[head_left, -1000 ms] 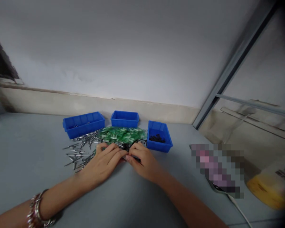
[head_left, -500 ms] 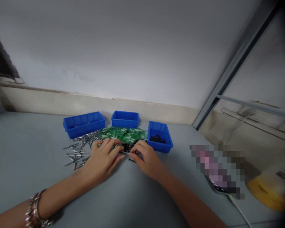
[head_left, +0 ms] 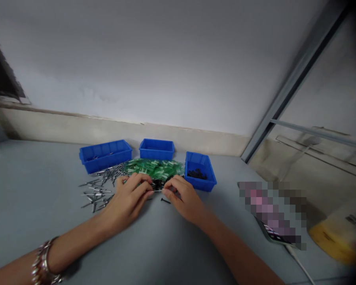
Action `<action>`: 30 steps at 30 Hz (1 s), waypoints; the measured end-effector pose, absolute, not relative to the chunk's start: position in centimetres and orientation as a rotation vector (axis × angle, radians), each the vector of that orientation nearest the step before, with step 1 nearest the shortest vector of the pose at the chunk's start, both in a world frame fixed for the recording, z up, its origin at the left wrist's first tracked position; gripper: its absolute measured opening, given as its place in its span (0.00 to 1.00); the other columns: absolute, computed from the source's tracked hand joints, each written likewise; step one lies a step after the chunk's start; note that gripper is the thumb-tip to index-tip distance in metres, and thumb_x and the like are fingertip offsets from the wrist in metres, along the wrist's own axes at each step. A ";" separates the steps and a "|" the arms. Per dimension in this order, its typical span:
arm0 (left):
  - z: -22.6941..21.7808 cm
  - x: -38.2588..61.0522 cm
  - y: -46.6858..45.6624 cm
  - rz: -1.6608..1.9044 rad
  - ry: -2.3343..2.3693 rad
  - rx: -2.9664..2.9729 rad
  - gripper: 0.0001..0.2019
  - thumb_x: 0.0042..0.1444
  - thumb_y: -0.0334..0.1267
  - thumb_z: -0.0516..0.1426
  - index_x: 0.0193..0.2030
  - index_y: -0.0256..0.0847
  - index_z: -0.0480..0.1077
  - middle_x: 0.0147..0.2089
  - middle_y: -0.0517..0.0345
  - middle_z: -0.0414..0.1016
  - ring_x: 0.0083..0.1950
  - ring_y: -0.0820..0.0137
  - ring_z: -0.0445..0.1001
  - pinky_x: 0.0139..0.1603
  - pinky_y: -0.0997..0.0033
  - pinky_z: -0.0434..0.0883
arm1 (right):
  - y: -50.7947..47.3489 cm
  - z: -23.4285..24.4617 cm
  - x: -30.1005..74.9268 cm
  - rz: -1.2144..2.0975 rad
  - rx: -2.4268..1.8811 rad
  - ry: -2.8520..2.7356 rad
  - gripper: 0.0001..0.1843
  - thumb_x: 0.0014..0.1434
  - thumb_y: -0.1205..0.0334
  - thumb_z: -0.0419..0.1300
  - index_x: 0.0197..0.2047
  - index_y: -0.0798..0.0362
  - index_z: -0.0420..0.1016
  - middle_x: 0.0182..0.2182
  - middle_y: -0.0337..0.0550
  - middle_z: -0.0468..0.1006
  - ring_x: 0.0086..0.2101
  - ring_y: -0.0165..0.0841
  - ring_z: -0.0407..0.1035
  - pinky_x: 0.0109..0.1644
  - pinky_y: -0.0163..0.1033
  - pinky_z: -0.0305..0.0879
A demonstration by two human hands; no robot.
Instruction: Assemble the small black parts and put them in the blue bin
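Observation:
My left hand [head_left: 132,198] and my right hand [head_left: 184,198] meet at the middle of the table, fingertips a short gap apart. A thin, pale pin-like piece [head_left: 157,191] spans that gap, with each hand's thumb and forefinger closed at an end of it. Just below lies one black screw [head_left: 165,201]. Behind the fingers is a pile of small black parts [head_left: 158,184], partly covered by my hands. A clear bag of green plastic pieces [head_left: 154,168] rests beyond. Loose silver rivet-like pieces [head_left: 96,192] are scattered left of my left hand.
Three blue bins stand toward the wall: a left bin [head_left: 86,161] with a few metal pieces, a middle bin [head_left: 157,154], and a right bin [head_left: 203,185] with black screws. At right lie a phone [head_left: 274,236] with a white cable [head_left: 299,263] and a yellowish container [head_left: 332,241].
My left fingertips have drawn slightly left, and the gap between my hands has widened a little, showing more of the thin piece. My right hand has barely shifted.

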State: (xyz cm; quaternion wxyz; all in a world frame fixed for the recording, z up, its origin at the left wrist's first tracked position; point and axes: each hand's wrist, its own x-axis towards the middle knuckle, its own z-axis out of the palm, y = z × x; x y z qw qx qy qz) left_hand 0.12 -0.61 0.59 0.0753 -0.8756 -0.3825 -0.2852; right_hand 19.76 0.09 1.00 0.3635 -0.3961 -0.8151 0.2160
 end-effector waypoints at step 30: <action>1.4 0.5 -1.2 -1.006 -1.224 -2.673 0.11 0.61 0.33 0.44 0.33 0.40 0.65 0.44 0.53 0.64 0.47 0.66 0.62 0.44 0.63 0.57 | 0.1 1.3 19.8 0.722 -0.947 -2.021 0.05 0.58 0.65 0.51 0.31 0.55 0.64 0.27 0.38 0.65 0.29 0.26 0.60 0.33 0.32 0.55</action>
